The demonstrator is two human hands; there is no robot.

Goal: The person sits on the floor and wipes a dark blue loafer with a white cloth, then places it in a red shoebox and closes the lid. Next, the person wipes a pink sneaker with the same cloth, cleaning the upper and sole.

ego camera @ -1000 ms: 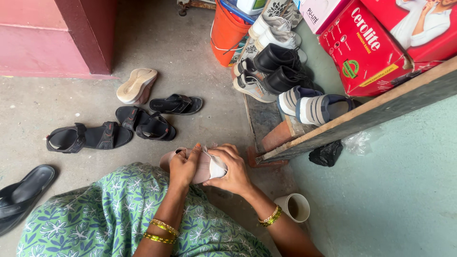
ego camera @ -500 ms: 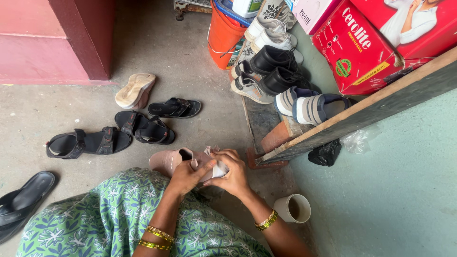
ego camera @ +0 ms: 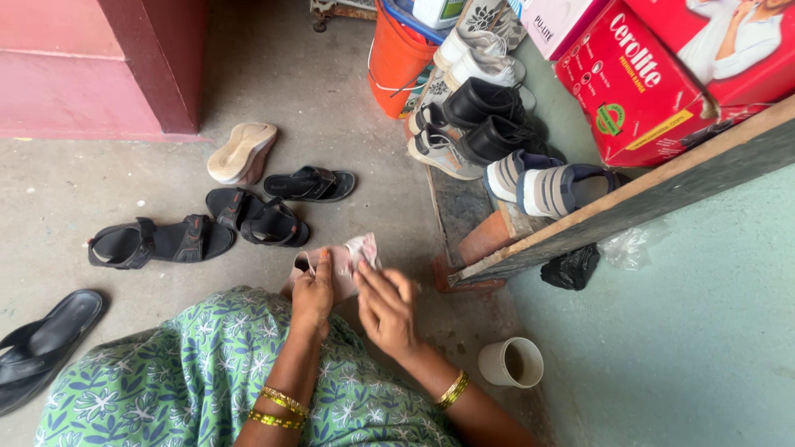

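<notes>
My left hand [ego camera: 311,291] fingers grip pink sandal [ego camera: 331,269] over concrete floor [ego camera: 108,199] | right hand [ego camera: 385,308] fingers loosely curled, pressing crumpled cloth [ego camera: 364,250] on it | black sandals [ego camera: 257,219] beyond | cup [ego camera: 511,362] right

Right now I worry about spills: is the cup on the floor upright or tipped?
Upright. The cup stands on the floor by the right hand, its open mouth facing up.
</notes>
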